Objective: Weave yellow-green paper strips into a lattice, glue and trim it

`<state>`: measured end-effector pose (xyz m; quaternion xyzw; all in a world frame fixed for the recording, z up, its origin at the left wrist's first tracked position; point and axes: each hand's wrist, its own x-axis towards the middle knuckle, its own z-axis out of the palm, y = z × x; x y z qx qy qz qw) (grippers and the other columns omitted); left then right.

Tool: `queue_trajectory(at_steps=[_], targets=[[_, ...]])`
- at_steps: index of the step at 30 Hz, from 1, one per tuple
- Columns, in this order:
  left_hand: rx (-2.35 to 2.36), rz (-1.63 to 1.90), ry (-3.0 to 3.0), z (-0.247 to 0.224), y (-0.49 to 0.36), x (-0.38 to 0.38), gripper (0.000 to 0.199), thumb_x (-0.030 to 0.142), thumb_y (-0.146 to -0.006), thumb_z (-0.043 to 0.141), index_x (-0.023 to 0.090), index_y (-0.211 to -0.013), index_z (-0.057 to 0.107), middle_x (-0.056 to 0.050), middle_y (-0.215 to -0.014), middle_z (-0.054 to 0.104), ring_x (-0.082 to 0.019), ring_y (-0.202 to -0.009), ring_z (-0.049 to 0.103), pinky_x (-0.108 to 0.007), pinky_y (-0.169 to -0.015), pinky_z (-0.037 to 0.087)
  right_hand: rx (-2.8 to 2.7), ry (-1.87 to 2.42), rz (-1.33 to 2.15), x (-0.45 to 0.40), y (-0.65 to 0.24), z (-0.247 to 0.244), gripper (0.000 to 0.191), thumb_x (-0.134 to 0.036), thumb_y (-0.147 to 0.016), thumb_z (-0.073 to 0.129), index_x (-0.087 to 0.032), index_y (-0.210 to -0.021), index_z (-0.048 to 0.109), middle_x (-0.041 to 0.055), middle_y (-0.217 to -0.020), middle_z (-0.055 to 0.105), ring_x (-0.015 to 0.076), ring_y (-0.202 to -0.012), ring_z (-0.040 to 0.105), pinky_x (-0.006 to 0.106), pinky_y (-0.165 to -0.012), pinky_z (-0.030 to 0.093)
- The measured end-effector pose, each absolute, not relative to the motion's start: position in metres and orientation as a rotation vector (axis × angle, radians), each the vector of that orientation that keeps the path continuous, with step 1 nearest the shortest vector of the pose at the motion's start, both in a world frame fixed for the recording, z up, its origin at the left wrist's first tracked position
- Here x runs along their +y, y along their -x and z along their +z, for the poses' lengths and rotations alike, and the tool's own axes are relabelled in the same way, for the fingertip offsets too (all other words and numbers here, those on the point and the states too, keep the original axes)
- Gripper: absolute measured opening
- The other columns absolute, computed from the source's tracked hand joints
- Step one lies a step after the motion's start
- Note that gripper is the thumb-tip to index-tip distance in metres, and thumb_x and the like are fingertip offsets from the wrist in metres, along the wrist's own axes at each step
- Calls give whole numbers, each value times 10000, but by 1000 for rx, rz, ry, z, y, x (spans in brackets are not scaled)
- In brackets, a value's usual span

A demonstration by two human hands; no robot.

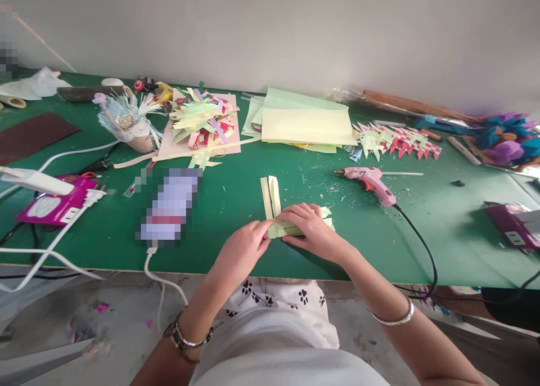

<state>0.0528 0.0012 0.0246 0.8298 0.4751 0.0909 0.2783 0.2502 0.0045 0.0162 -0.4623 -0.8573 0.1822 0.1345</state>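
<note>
On the green table in front of me lie pale green and yellow paper strips (270, 197), folded and laid across one another. Two strip ends point away from me, and others stick out to the right under my fingers. My left hand (247, 248) pinches the left edge of the folded strips with thumb and fingertips. Bent over the middle of them is my right hand (312, 231), fingers on top and thumb at the near edge, gripping the paper. The hands almost touch and hide part of the folds.
A pink glue gun (373, 183) lies to the right, its black cord running off the near edge. Left are a phone (171, 206) on a white cable and a purple power strip (54, 200). Behind sit loose strips (206, 119), paper sheets (307, 124) and a woven paper chain (400, 141).
</note>
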Motion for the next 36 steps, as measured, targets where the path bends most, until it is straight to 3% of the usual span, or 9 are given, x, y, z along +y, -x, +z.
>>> queue_trajectory(at_steps=[5,12,28,36], targets=[[1269,187,-2281,29,-53,3,301,155,-850,479,214,-1144,506,0,-794,537,-123,-655,542,-217,-556,417,-2513,1315,511,5,-254,17,290,-333,-849,500,-242,-1125,507,54,-1124,573,204,-1011,495,369,-880,281],[1273,214,-2368,20,-50,3,231,211,-849,523,207,-1080,521,-23,-917,545,-129,-716,569,-215,-576,429,-2481,1296,555,6,-257,15,211,-298,-850,502,-241,-1047,551,51,-1117,586,206,-1008,509,387,-904,239],[1234,269,-2432,18,-48,2,165,177,-862,476,193,-1013,540,-27,-895,566,-121,-675,567,-219,-557,413,-2462,1320,572,6,-254,13,230,-327,-848,505,-235,-1054,544,52,-1129,558,193,-997,501,363,-867,294],[1229,257,-2396,18,-49,2,182,150,-858,485,196,-1026,537,-21,-900,556,-127,-706,567,-227,-586,420,-2444,1308,579,6,-255,12,255,-370,-858,494,-223,-1058,554,53,-1117,577,196,-1000,513,369,-892,258]])
